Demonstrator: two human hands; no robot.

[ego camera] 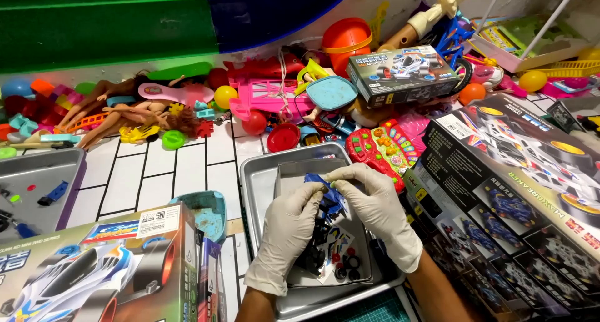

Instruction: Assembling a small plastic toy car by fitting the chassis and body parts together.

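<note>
Head view: both hands gloved in white, working together over a steel tray (256,178) near the front edge of the white-tiled table (187,166). Left hand (289,231) and right hand (378,209) meet at their fingertips on a small blue plastic part (329,197), each grip pinched closed on it from its own side; the part is held just above a smaller inner tray (294,172) nested in the steel tray. Below the hands in the inner tray lie dark plastic pieces, small black wheels (347,269) and a sticker sheet (337,241); detail too small to sort further. Left of the tray, touching a toy car box (94,266) at the lower left, sits a teal plastic bowl (206,212). A second grey tray (44,172) at the far left holds a few small bits. Right of the hands, 1 large dark model car box (519,191) lies tilted, with a red toy keyboard (378,150) just beyond the tray. Along the wall is a loose heap of toys: dolls (119,112), a pink toy frame (269,97), a red helmet-shaped piece (347,37), a smaller car box (403,72)
</note>
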